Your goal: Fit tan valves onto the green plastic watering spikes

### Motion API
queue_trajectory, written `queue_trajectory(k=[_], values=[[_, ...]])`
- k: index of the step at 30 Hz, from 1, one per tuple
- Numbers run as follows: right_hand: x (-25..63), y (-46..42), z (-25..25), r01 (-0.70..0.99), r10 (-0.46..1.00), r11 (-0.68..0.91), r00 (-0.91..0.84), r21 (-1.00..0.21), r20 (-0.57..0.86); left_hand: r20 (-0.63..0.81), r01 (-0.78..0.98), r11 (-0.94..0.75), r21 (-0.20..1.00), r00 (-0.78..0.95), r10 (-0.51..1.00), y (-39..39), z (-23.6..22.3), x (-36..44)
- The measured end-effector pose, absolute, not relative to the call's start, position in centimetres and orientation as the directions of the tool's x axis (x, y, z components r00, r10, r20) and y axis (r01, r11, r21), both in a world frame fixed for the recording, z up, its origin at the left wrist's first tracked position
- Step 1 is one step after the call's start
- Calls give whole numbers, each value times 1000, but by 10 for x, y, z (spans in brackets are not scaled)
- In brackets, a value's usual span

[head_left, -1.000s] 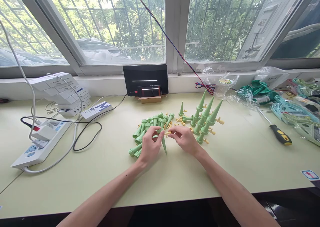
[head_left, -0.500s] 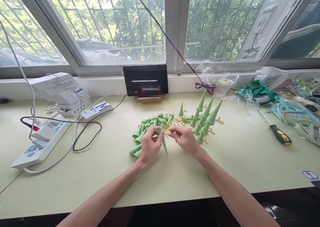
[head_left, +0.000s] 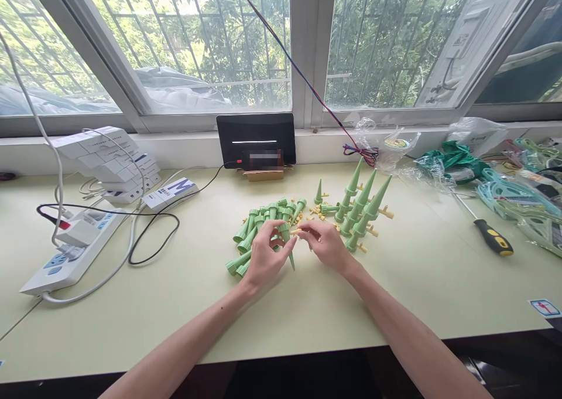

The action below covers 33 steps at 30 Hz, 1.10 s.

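My left hand (head_left: 266,257) curls around a green plant watering spike (head_left: 285,232), its tip slanting down toward the table. The thumb lies across the spike with a looser hold, while part of the spike is hidden behind it. My right hand (head_left: 325,244) pinches a small yellow valve (head_left: 295,232) at the spike's side; whether it sits fully in the hole I cannot tell. Beside my left hand lies a pile of green spikes (head_left: 250,229). Right of my right hand stand stacked spikes (head_left: 362,203) with yellow valves fitted. Loose yellow valves (head_left: 315,212) lie just behind my hands.
One short spike (head_left: 318,193) stands apart at the back. A tablet (head_left: 257,132) leans at the window. Leftward are a power strip (head_left: 72,264), cables and white boxes (head_left: 109,159). A screwdriver (head_left: 494,236) and plastic-wrapped items (head_left: 509,194) lie at the right.
My left thumb has shifted right and loosened, showing more of the spike. The spike has turned slightly. My right hand stays almost in place on the yellow valve.
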State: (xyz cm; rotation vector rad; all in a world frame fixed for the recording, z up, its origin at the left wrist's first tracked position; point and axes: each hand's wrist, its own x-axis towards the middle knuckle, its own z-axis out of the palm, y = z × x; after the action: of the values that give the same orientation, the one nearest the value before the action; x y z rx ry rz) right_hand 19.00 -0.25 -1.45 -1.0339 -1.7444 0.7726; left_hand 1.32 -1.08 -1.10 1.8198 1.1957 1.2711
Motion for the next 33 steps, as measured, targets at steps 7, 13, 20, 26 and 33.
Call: queue_trajectory(k=[7,13,20,26,33], values=[[191,-2,-14,300,895,436,-243,-848,374,404,328,-433,840,156,901,-9,-14,13],[191,-4,-12,334,901,424,-250,-842,354,412,332,-444,832,165,896,-11,-13,13],[190,-3,-12,297,903,421,-228,-857,365,399,328,-424,844,142,906,-11,-13,14],[189,-3,-12,276,904,416,-232,-866,360,390,326,-414,850,139,910,-11,-13,14],[189,-5,-9,317,906,410,-250,-855,341,394,334,-428,840,169,904,-13,-11,14]])
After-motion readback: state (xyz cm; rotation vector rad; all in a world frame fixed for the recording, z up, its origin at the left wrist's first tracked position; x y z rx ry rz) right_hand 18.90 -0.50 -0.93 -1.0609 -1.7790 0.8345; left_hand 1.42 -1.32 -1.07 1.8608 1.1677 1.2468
